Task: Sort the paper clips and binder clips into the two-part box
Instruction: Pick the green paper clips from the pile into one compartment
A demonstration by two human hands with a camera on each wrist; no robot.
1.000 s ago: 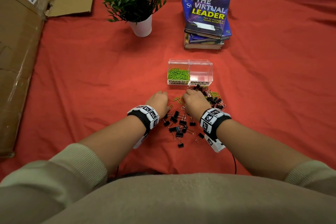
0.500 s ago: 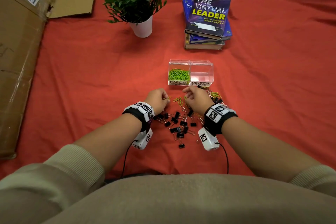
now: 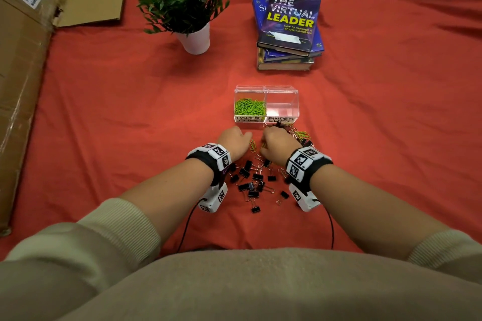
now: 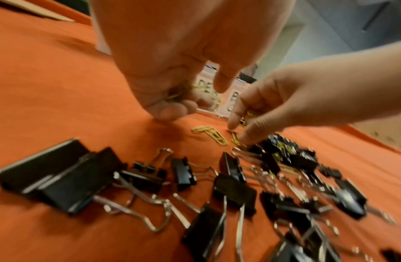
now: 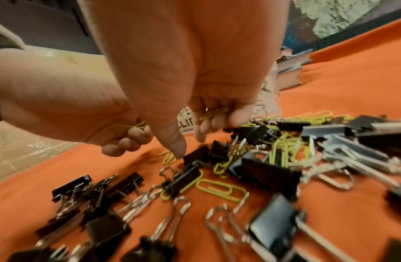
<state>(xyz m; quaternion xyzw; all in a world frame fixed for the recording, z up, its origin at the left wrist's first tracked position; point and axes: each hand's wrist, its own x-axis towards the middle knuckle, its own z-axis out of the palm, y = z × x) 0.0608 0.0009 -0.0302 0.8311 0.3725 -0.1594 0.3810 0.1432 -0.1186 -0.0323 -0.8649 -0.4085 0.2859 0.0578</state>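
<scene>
Two hands low over loose clips on red cloth (image 3: pixel 130 112). Left hand (image 3: pixel 236 142) curled round several green paper clips (image 4: pixel 179 93); right hand (image 3: pixel 273 144) likewise gripping some. One two-part box (image 3: pixel 281 91) just beyond. Binder clips (image 3: pixel 254 185) too many to count.

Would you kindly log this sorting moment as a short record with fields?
Box: two-part box, clear, open
Left part: green paper clips, labelled PAPER CLIPS
Right part: labelled BINDER CLIPS, no clips visible
Left hand: holds green paper clips in curled fingers
Right hand: holds green paper clips, thumb reaching down
Unsorted: black binder clips and loose paper clips on red cloth
</scene>
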